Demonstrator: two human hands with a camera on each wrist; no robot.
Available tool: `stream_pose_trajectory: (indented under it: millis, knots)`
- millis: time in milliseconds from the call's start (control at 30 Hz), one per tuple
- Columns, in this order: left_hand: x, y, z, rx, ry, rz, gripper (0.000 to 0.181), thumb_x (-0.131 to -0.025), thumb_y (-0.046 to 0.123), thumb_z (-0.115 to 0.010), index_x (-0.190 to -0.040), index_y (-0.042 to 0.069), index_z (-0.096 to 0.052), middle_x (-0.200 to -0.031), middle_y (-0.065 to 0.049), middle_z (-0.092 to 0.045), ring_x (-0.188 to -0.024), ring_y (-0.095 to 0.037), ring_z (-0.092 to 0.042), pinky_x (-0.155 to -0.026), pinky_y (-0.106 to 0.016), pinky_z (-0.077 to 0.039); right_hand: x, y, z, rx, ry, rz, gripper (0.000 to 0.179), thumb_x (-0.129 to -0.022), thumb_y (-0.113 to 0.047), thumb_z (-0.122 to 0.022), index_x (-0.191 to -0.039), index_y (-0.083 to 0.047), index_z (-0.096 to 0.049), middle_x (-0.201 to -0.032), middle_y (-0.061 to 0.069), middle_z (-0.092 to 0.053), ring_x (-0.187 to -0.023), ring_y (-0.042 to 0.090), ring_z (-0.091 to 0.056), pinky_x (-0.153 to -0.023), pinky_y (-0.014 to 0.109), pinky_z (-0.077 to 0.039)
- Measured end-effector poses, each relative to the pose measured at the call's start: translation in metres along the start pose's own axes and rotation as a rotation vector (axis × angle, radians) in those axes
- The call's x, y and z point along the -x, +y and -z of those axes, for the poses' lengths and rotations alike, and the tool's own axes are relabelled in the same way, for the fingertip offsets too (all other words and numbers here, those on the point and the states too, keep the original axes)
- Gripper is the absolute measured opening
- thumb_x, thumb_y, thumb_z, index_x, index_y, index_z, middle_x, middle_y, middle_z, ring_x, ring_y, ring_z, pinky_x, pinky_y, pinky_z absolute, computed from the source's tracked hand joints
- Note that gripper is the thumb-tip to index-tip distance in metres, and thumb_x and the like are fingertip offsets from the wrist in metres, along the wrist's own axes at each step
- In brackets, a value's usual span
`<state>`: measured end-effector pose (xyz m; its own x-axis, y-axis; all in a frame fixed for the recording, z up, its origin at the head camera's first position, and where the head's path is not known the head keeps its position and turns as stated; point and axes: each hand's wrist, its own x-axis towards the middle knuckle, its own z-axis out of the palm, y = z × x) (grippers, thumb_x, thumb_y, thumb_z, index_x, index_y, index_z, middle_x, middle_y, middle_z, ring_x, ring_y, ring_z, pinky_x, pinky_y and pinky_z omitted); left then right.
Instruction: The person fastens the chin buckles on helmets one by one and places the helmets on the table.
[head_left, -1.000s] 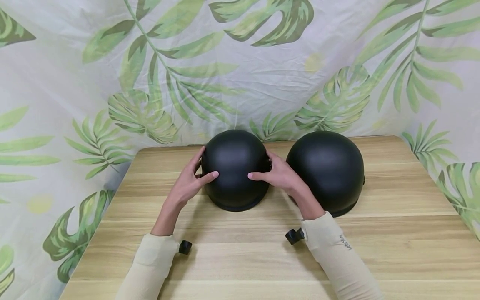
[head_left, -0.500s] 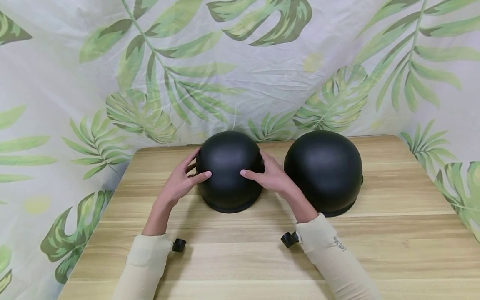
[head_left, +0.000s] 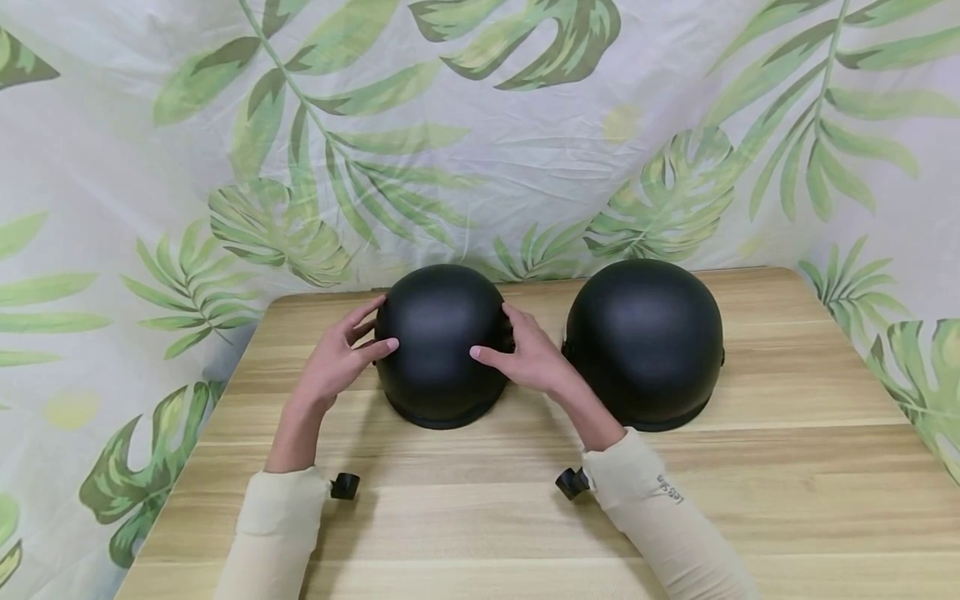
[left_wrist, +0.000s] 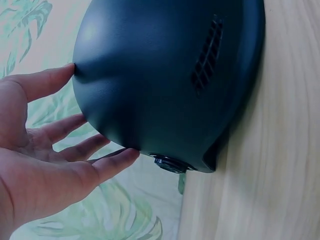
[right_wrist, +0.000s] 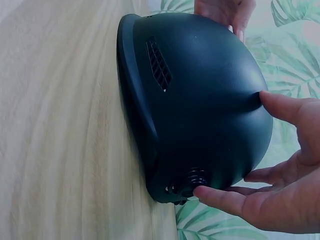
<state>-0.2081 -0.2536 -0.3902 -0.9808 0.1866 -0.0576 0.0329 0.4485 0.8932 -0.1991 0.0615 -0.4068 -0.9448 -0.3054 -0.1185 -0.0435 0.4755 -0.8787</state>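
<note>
A black helmet with a smooth rounded shell sits dome up on the wooden table. My left hand touches its left side with spread, fairly straight fingers, the thumb on the front. On the opposite side my right hand does likewise, thumb in front and fingers at the side. The left wrist view shows a mesh vent and a small round knob near the rim. In the right wrist view a fingertip lies by a matching knob. A second black helmet stands just right of my right hand.
The wooden table reaches back to a hanging cloth printed with green leaves. A black fitting sticks out by the left cuff, and another black fitting by the right cuff. My right forearm passes close to the second helmet.
Both hands have moved left together with the first helmet, widening the gap to the second helmet. The second helmet has stayed about where it was.
</note>
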Motion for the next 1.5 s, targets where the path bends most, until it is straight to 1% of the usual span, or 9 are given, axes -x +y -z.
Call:
stream_pose_trajectory:
  millis: [167,233,300,467,600,867,1133,1267,1500]
  knots:
    - [0.001,0.003,0.004,-0.024,0.037,0.020,0.077,-0.099,0.029,-0.076,-0.166,0.026,-0.039,-0.175,-0.007,-0.030,-0.161,-0.040,-0.031,-0.120,-0.063,-0.042,0.002,-0.003,-0.005,0.011,-0.016,0.009,0.099,-0.100,-0.044,-0.073,-0.172,-0.014,-0.012,-0.177,0.014,-0.018,-0.162,0.037,-0.029,-0.128,0.058,-0.032]
    - [0.002,0.003,0.005,-0.034,0.051,0.022,0.077,-0.099,0.031,-0.077,-0.166,0.027,-0.039,-0.176,-0.007,-0.029,-0.161,-0.040,-0.030,-0.120,-0.064,-0.041,0.001,-0.003,-0.006,0.019,-0.012,0.019,0.098,-0.100,-0.044,-0.073,-0.172,-0.015,-0.013,-0.177,0.014,-0.019,-0.162,0.036,-0.029,-0.128,0.058,-0.031]
    - [0.002,0.003,0.005,-0.043,0.060,0.019,0.077,-0.098,0.032,-0.077,-0.166,0.028,-0.040,-0.176,-0.006,-0.029,-0.162,-0.040,-0.029,-0.120,-0.064,-0.041,0.001,-0.003,-0.007,0.025,0.001,0.038,0.096,-0.100,-0.043,-0.073,-0.172,-0.017,-0.015,-0.177,0.013,-0.020,-0.160,0.036,-0.033,-0.127,0.058,-0.034]
    - [0.002,0.003,0.006,-0.072,0.054,-0.003,0.079,-0.098,0.033,-0.078,-0.166,0.027,-0.039,-0.175,-0.007,-0.031,-0.160,-0.042,-0.032,-0.119,-0.064,-0.043,-0.001,-0.005,-0.011,0.021,0.045,0.106,0.091,-0.100,-0.039,-0.074,-0.171,-0.019,-0.022,-0.175,0.013,-0.022,-0.152,0.039,-0.044,-0.121,0.057,-0.043]
    - [0.004,0.004,0.007,-0.093,0.058,-0.005,0.079,-0.097,0.033,-0.079,-0.166,0.026,-0.040,-0.174,-0.008,-0.034,-0.158,-0.042,-0.036,-0.115,-0.063,-0.047,-0.002,-0.007,-0.015,0.011,0.058,0.124,0.090,-0.100,-0.037,-0.074,-0.171,-0.018,-0.023,-0.174,0.015,-0.024,-0.151,0.040,-0.045,-0.119,0.055,-0.047]
    - [0.007,0.004,0.011,-0.112,0.060,0.008,0.078,-0.097,0.033,-0.079,-0.165,0.026,-0.041,-0.174,-0.008,-0.033,-0.159,-0.042,-0.036,-0.115,-0.064,-0.047,-0.005,-0.007,-0.021,0.022,0.063,0.147,0.087,-0.100,-0.038,-0.074,-0.170,-0.024,-0.026,-0.175,0.014,-0.024,-0.155,0.038,-0.040,-0.123,0.059,-0.040]
    - [0.009,0.005,0.015,-0.114,0.057,0.028,0.079,-0.097,0.033,-0.080,-0.165,0.025,-0.041,-0.175,-0.009,-0.031,-0.158,-0.042,-0.037,-0.113,-0.062,-0.048,-0.006,-0.010,-0.023,0.037,0.066,0.162,0.083,-0.101,-0.036,-0.073,-0.170,-0.024,-0.028,-0.174,0.015,-0.025,-0.148,0.038,-0.048,-0.116,0.056,-0.048]
    - [0.009,0.007,0.016,-0.121,0.056,0.025,0.080,-0.096,0.032,-0.080,-0.165,0.023,-0.041,-0.174,-0.010,-0.032,-0.157,-0.043,-0.038,-0.112,-0.062,-0.049,-0.006,-0.012,-0.023,0.032,0.064,0.153,0.083,-0.101,-0.036,-0.072,-0.170,-0.024,-0.027,-0.174,0.015,-0.025,-0.153,0.039,-0.043,-0.120,0.058,-0.044]
    - [0.010,0.009,0.017,-0.126,0.050,0.034,0.081,-0.096,0.033,-0.080,-0.165,0.023,-0.040,-0.174,-0.011,-0.032,-0.158,-0.042,-0.037,-0.112,-0.062,-0.050,-0.006,-0.012,-0.024,0.042,0.060,0.149,0.084,-0.101,-0.037,-0.072,-0.171,-0.025,-0.025,-0.175,0.015,-0.023,-0.158,0.039,-0.036,-0.124,0.060,-0.037]
